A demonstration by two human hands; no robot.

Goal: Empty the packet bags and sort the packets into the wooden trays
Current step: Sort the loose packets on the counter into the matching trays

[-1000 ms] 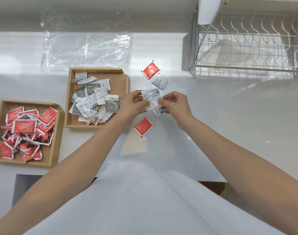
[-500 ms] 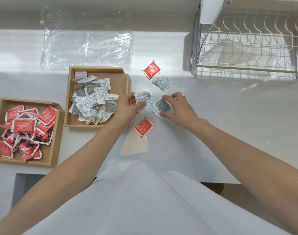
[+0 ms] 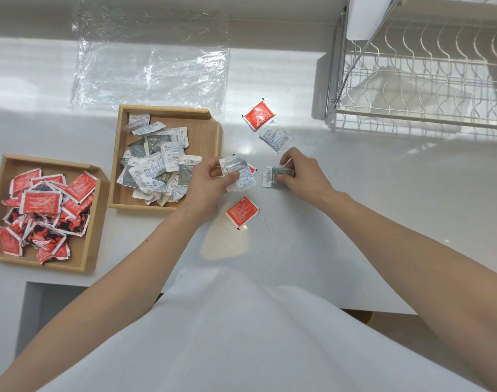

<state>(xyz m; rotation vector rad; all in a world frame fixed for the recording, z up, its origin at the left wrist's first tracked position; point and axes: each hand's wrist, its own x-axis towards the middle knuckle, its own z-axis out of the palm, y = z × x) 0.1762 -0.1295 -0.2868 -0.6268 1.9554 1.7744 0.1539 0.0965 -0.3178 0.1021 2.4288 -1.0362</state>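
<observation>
My left hand [image 3: 210, 179] grips a small stack of white packets [image 3: 238, 174] just right of the wooden tray [image 3: 168, 206] that holds several white and grey packets. My right hand [image 3: 301, 174] pinches a grey packet [image 3: 275, 178] lying on the white counter. A red packet [image 3: 242, 212] lies below my hands; another red packet [image 3: 257, 114] and a white packet [image 3: 275, 136] lie above them. A sliver of red [image 3: 251, 168] shows behind the held stack. The left wooden tray [image 3: 89, 250] holds several red packets.
An empty clear plastic bag [image 3: 151, 60] lies flat at the back of the counter. A wire dish rack [image 3: 419, 77] stands at the back right. The counter's front edge runs under my arms, with a dark gap [image 3: 35, 304] at lower left.
My hands have separated: the left hand keeps the white stack and drifts toward the tray, while the right hand has gone down to the counter onto the grey packet.
</observation>
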